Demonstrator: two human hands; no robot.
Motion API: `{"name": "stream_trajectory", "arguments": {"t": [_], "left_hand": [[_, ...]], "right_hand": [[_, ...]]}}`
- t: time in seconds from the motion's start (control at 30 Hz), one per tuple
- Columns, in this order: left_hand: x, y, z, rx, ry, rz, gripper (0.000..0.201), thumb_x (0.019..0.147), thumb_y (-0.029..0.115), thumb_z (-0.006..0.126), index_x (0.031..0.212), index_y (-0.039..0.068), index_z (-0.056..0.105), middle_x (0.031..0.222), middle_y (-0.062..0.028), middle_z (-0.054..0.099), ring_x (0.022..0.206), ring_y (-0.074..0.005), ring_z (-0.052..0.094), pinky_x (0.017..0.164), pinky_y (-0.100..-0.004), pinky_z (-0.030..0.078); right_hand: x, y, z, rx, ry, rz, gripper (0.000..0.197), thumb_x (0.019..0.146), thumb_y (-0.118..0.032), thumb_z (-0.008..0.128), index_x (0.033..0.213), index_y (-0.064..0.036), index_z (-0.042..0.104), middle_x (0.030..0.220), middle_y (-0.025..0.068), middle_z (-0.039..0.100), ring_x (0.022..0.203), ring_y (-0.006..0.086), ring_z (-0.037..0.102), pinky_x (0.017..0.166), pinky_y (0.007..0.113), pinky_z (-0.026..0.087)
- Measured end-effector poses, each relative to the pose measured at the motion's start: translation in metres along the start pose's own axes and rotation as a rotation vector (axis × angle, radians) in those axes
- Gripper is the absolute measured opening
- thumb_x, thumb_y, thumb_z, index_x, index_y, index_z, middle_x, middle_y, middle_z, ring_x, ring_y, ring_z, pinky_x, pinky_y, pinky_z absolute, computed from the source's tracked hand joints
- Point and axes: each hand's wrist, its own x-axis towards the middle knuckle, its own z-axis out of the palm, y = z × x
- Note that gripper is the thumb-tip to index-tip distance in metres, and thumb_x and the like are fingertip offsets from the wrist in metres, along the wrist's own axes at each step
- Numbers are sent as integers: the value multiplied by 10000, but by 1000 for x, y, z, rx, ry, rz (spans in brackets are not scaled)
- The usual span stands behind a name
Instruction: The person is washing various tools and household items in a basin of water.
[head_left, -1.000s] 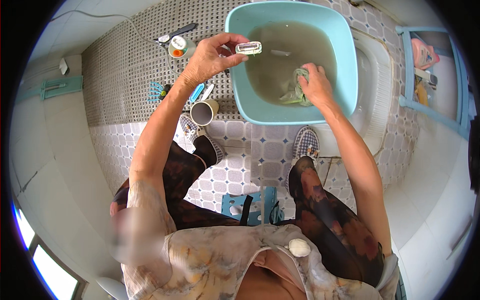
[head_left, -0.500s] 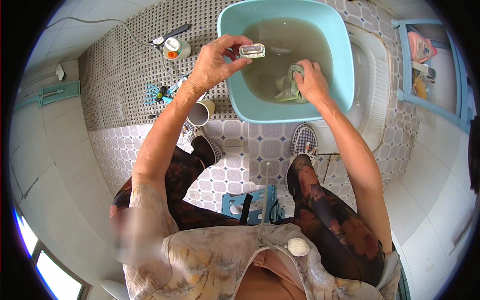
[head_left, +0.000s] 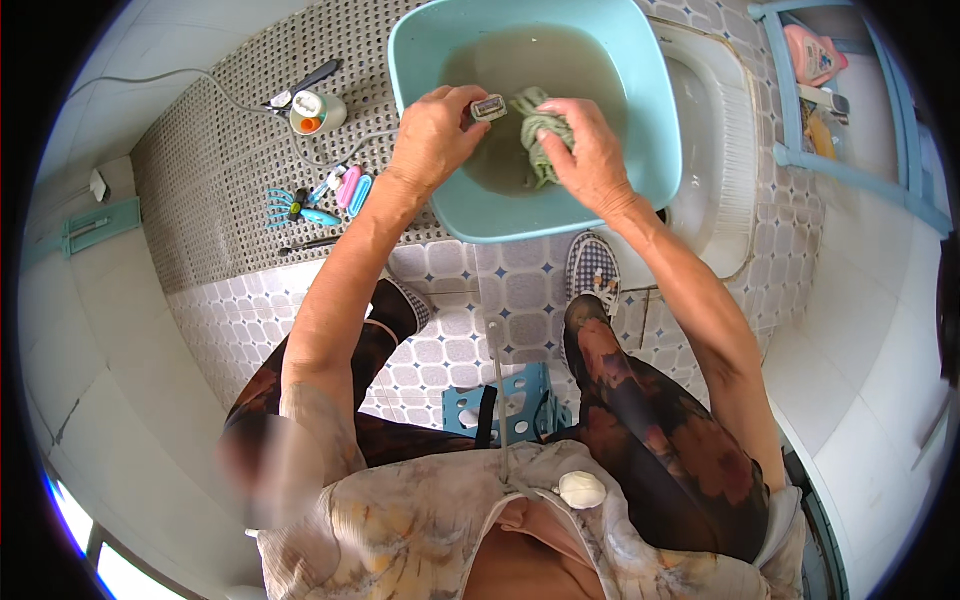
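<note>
A small pale block [head_left: 488, 108] with a dark slot in its face sits just above the upper centre of the frame, over the left part of the turquoise basin [head_left: 655, 125]. The left hand [head_left: 437, 135] has it pinched between thumb and fingers by its left end, so the slotted face is free. Close to its right, the right hand [head_left: 585, 155] is closed around a bunched green cloth [head_left: 540, 150], thumb against the folds; the two hands stand apart. Murky water [head_left: 500, 55] lies below both, and how deep it is cannot be told. The likeliest mishap is the block slipping: a pinch at one end, with fingers that are probably wet, could let it drop into water too cloudy to show it. A push from the cloth against the free end might twist it out as well, and loose folds could drip over the basin's edge. Farther out, at upper left, a white cup [head_left: 330, 112], a blue claw-shaped tool [head_left: 285, 205] and a pink piece [head_left: 348, 186] lie on the perforated mat [head_left: 220, 165]; a grey cable [head_left: 200, 70] runs past the cup, and an elbow or forearm catching it could disturb these things.
</note>
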Motion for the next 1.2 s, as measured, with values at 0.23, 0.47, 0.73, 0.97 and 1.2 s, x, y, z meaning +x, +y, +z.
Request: {"name": "stream_trajectory", "arguments": {"t": [0.23, 0.47, 0.73, 0.97, 1.2], "left_hand": [[14, -2, 49, 135, -155, -48, 243, 740, 85, 662, 976, 56, 709, 874, -181, 692, 842, -380, 658, 783, -421, 540], [18, -6, 61, 217, -268, -102, 268, 721, 129, 719, 975, 42, 720, 874, -162, 708, 842, -340, 680, 796, -406, 539], [10, -13, 65, 199, -204, -179, 314, 714, 153, 765, 1012, 65, 715, 890, -137, 717, 847, -309, 687, 808, -399, 537], [13, -14, 67, 260, -208, -195, 318, 695, 132, 775, 998, 60, 712, 880, -128, 712, 852, -305, 685, 810, -393, 536], [14, -16, 67, 155, -219, -280, 321, 689, 134, 775, 988, 43, 699, 876, -117, 712, 835, -284, 687, 796, -376, 538]], "right_hand": [[3, 2, 19, -25, -104, 24, 264, 843, -133, 659, 1088, -76, 579, 1075, 137, 605, 954, 368, 615, 805, 442, 520], [20, 27, 25, -396, -350, 123, 257, 831, -160, 661, 1080, -103, 635, 1033, 137, 621, 926, 354, 637, 778, 447, 535], [25, 9, 11, -329, -328, 211, 245, 826, -188, 655, 1053, -97, 657, 1031, 148, 613, 959, 331, 636, 801, 452, 540], [20, 13, 30, -474, -390, 106, 220, 831, -137, 645, 1050, -120, 655, 1059, 111, 605, 1001, 322, 619, 828, 442, 531], [30, 14, 20, -622, -502, 202, 230, 826, -119, 640, 1054, -119, 669, 1048, 119, 607, 999, 319, 621, 827, 424, 534]]}}
